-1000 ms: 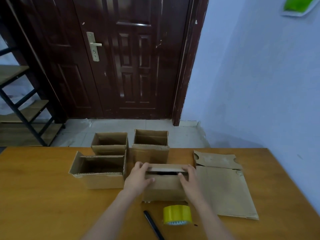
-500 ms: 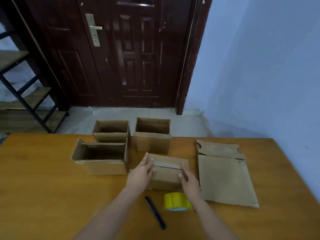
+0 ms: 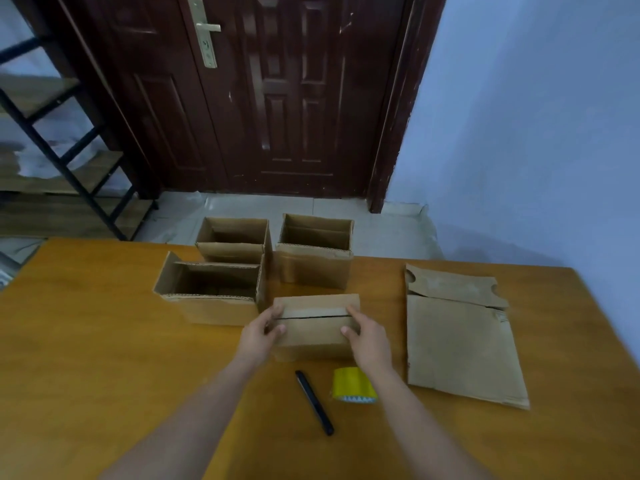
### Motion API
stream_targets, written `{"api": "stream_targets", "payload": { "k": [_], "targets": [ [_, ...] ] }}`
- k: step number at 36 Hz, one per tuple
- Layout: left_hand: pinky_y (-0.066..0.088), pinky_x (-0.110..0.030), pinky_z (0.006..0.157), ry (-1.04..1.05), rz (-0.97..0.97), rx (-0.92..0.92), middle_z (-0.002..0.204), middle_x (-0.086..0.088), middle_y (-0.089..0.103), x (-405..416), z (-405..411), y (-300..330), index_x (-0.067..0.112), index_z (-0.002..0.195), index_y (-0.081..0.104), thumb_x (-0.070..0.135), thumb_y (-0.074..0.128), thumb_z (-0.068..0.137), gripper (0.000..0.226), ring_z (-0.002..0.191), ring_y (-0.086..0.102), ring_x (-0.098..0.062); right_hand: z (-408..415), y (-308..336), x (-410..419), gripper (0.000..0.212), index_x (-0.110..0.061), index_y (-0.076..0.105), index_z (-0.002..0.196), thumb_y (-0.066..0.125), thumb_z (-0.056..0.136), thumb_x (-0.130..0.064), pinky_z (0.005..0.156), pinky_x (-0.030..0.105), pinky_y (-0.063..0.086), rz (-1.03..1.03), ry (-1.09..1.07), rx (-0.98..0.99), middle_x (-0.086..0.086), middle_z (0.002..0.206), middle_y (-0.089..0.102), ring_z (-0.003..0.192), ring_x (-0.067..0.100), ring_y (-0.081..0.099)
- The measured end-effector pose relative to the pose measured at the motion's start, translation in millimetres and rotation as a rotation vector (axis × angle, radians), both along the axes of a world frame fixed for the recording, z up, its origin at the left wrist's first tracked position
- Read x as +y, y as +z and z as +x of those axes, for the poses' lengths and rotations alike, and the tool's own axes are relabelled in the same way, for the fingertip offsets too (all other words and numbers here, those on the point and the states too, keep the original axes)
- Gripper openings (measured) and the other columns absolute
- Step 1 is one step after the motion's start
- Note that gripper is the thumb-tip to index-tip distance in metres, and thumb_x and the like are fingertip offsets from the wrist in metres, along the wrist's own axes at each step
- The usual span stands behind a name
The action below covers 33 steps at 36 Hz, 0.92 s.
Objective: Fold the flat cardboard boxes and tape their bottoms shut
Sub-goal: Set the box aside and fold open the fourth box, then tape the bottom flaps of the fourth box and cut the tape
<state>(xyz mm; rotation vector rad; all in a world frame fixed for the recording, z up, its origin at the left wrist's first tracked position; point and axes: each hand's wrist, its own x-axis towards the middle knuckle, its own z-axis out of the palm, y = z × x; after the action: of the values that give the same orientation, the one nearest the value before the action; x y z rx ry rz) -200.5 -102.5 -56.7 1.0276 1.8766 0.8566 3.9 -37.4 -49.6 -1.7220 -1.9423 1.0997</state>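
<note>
Both hands grip one small cardboard box (image 3: 316, 327) at the near middle of the counter (image 3: 104, 358). The left hand (image 3: 260, 336) holds its left end and the right hand (image 3: 367, 337) its right end, fingers curled over the top edges and thumbs against the near face. The flaps on top meet along a dark seam that shows no tape, so this looks like the box's bottom turned upward, pressed shut so the flaps stay level for sealing.

A yellow roll of tape (image 3: 353, 385) lies just near of the box, partly under the right forearm, and a black pen-like tool (image 3: 314, 402) lies beside it to the left; both are probably kept close for the taping step. Three folded boxes stand with open tops at the far side: one to the left (image 3: 211, 292), one behind it (image 3: 232, 240) and one at far centre (image 3: 314, 252). A stack of flat cardboard (image 3: 457, 337) waits on the right, well apart from the hands.

The counter is orange-brown wood. Beyond it are a pale floor, a dark wooden door (image 3: 277, 91), a bluish wall (image 3: 536, 116) on the right and a black-framed shelf (image 3: 52, 133) on the left.
</note>
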Motion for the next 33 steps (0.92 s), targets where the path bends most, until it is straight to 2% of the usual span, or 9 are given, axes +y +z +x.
{"api": "stream_targets", "payload": {
  "k": [7,10,15,18,21,24,28,30,33],
  "targets": [
    [0.043,-0.033,0.1,0.017,0.015,0.102,0.134,-0.005,0.052,11,13,-2,0.018,0.135,0.049,0.013,0.052,0.095,0.04,0.123,0.048,-0.024,6,-5,14,0.046,-0.024,0.048,0.138,0.059,0.093,-0.022,0.101,0.029,0.041,-0.022,0.016,-0.043,0.002,0.136,0.054,0.125,0.018,0.05],
    [0.043,-0.026,0.094,0.007,0.043,0.112,0.131,-0.005,0.053,17,13,-1,0.017,0.132,0.051,0.014,0.054,0.094,0.037,0.122,0.049,-0.023,7,-6,20,0.045,-0.022,0.049,0.138,0.058,0.093,-0.02,0.099,0.029,0.043,-0.007,0.002,-0.056,0.003,0.134,0.055,0.123,0.019,0.051],
    [0.041,-0.024,0.09,-0.009,0.039,0.106,0.133,-0.007,0.05,28,16,-2,0.019,0.131,0.051,0.015,0.053,0.095,0.036,0.12,0.048,-0.023,11,-7,27,0.044,-0.024,0.05,0.136,0.059,0.093,-0.022,0.09,0.038,0.053,0.002,-0.024,-0.075,0.003,0.13,0.058,0.114,0.021,0.057],
    [0.043,-0.028,0.094,-0.019,0.024,0.108,0.136,-0.008,0.048,28,14,-4,0.02,0.133,0.05,0.016,0.053,0.094,0.039,0.122,0.047,-0.024,12,-9,29,0.044,-0.027,0.049,0.137,0.057,0.094,-0.024,0.091,0.033,0.049,0.007,0.005,-0.112,0.006,0.129,0.056,0.114,0.022,0.056],
    [0.041,-0.034,0.104,-0.031,0.019,0.124,0.141,-0.007,0.045,26,14,-5,0.019,0.135,0.049,0.016,0.052,0.095,0.04,0.127,0.044,-0.025,12,-13,31,0.042,-0.028,0.05,0.135,0.057,0.094,-0.026,0.099,0.039,0.045,-0.03,0.003,-0.111,0.012,0.139,0.044,0.123,0.028,0.049],
    [0.041,-0.029,0.099,-0.065,0.023,0.228,0.135,-0.005,0.05,28,19,-7,0.016,0.133,0.049,0.014,0.05,0.096,0.037,0.124,0.047,-0.024,14,-14,35,0.04,-0.03,0.053,0.131,0.061,0.091,-0.028,0.103,0.044,0.043,-0.07,0.006,-0.073,0.013,0.146,0.037,0.129,0.028,0.045],
    [0.047,-0.038,0.097,-0.138,-0.024,0.48,0.137,-0.005,0.046,37,23,-10,0.017,0.128,0.05,0.015,0.047,0.096,0.032,0.119,0.049,-0.023,18,-8,38,0.034,-0.027,0.056,0.123,0.064,0.09,-0.026,0.086,0.027,0.045,-0.073,0.024,-0.023,0.005,0.132,0.045,0.106,0.019,0.055],
    [0.049,-0.039,0.094,-0.171,-0.04,0.538,0.134,-0.005,0.046,38,25,-8,0.018,0.126,0.05,0.015,0.047,0.096,0.031,0.117,0.049,-0.024,20,-7,38,0.033,-0.026,0.055,0.121,0.063,0.09,-0.027,0.081,0.024,0.042,-0.059,0.049,-0.02,0.004,0.126,0.047,0.096,0.014,0.052],
    [0.049,-0.04,0.093,-0.223,-0.042,0.591,0.131,-0.006,0.046,39,26,-5,0.018,0.127,0.049,0.014,0.047,0.096,0.032,0.115,0.049,-0.024,21,-5,37,0.033,-0.027,0.053,0.121,0.063,0.09,-0.028,0.081,0.024,0.04,-0.062,0.06,-0.022,0.003,0.123,0.047,0.093,0.014,0.05]
  ]
}}
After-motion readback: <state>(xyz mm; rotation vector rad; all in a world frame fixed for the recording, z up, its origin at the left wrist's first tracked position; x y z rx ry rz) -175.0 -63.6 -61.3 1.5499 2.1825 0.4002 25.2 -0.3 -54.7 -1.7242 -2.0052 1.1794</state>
